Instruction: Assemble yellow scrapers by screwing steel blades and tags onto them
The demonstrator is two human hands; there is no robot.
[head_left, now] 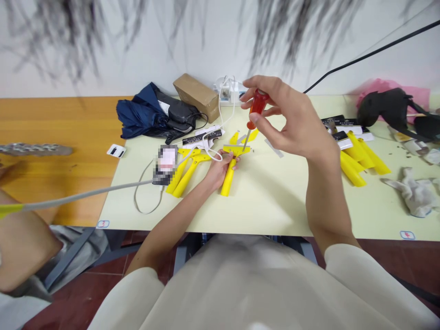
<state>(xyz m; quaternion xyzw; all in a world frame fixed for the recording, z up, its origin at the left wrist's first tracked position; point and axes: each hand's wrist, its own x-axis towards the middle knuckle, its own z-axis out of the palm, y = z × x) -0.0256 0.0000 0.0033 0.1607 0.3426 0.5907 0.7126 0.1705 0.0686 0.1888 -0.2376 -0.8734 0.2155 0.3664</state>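
My right hand [280, 112] is closed on the red handle of a screwdriver [257, 109], which points down. Its metal tip meets the wide yellow head of a scraper [227, 181], near the head's right end. Around the scraper, just below the head, my left hand [221, 170] is closed and steadies it on the table. Behind the head lie small yellow plastic pieces [253, 135] and tiny screws. A thin metal blade strip [274, 148] rests to the right of them. More yellow scrapers [187, 176] lie left of my left hand.
Further back are a dark blue umbrella [137, 112], a brown cardboard box [197, 95] and a white power strip [225, 94] with cables. Yellow handles [354, 167], a black bag [385, 107] and white gloves [414, 195] lie right. A phone [165, 165] sits left; another person's leg shows there.
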